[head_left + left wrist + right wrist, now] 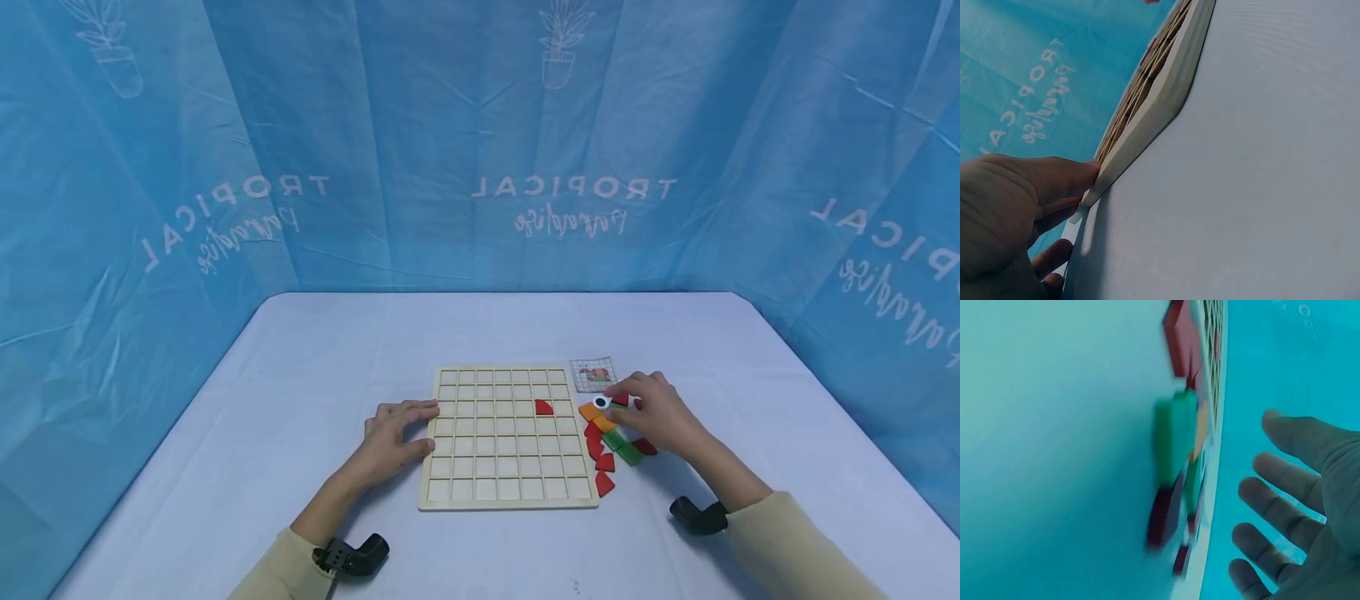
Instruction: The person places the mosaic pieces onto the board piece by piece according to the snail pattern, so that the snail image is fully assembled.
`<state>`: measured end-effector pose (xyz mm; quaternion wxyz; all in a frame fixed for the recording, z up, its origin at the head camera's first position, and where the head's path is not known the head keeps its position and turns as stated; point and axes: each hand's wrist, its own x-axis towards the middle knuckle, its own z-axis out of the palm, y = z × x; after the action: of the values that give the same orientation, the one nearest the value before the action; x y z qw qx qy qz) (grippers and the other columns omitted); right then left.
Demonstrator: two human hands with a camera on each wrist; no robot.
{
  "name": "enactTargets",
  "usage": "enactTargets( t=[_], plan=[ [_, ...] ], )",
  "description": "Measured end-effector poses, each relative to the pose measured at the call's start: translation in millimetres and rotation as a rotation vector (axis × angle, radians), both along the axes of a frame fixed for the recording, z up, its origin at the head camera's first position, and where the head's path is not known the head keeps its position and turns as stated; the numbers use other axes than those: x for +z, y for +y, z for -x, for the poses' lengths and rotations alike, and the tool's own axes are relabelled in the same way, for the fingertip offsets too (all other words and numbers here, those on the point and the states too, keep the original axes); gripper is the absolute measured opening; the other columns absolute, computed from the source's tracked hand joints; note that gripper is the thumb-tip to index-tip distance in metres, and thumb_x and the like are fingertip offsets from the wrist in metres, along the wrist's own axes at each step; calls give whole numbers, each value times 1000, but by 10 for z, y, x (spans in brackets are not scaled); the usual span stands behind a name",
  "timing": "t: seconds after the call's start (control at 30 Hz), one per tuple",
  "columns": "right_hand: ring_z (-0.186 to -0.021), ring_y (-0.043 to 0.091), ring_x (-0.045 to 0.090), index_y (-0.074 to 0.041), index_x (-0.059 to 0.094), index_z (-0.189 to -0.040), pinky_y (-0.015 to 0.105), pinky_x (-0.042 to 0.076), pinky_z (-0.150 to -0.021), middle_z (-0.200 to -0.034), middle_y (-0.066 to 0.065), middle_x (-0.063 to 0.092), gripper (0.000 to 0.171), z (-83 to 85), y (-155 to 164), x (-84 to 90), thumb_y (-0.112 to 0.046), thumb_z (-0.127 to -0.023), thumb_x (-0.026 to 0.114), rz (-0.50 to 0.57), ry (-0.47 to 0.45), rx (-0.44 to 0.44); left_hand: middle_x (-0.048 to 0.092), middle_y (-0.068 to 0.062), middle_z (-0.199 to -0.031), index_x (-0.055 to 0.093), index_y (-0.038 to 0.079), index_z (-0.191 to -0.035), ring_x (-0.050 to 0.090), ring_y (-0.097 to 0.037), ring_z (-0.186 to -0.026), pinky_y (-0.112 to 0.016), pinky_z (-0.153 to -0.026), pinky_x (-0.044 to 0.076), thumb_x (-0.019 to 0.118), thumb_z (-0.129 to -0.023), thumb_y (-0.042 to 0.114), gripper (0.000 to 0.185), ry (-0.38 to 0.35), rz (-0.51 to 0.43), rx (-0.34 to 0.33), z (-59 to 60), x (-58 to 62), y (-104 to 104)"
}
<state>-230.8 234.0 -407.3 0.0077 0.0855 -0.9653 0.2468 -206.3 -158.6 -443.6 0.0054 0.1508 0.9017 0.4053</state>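
Note:
A pale wooden grid board lies on the table, with one red quarter-round tile in a cell at its upper right. Thumb and fingers of my left hand touch the board's left edge, one fingertip reaching its rim. Above the loose tiles right of the board hovers my right hand. Its fingers are spread and loosely bent, with nothing between them in the right wrist view. Close to its fingertips is a round eye tile. Green tiles, orange tiles and red tiles lie around; the hand covers some.
A small pattern card with a coloured picture on a grid lies behind the tiles, by the board's upper right corner. White cloth covers the table, and a blue printed curtain hangs behind it and at both sides.

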Motion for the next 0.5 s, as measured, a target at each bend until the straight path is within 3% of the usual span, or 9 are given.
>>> enactTargets(
  t=[0.3,0.5],
  plan=[
    [-102,28,49,-11,70,-105,38,49,-73,-106,12,64,40,-328,397,-87,-28,-70,80,-38,-9,-34,51,1,-140,58,12,-127,33,-25,-120,-48,-94,16,69,-82,15,47,4,-8,-2,5,-11,0],
    [-98,26,51,-13,72,-100,38,48,-73,-101,8,66,38,-431,513,-165,-29,-67,83,-72,10,-14,50,0,-140,58,11,-128,33,-25,-119,-48,-94,16,69,-82,16,47,2,-7,2,-1,-7,0]
  ],
)
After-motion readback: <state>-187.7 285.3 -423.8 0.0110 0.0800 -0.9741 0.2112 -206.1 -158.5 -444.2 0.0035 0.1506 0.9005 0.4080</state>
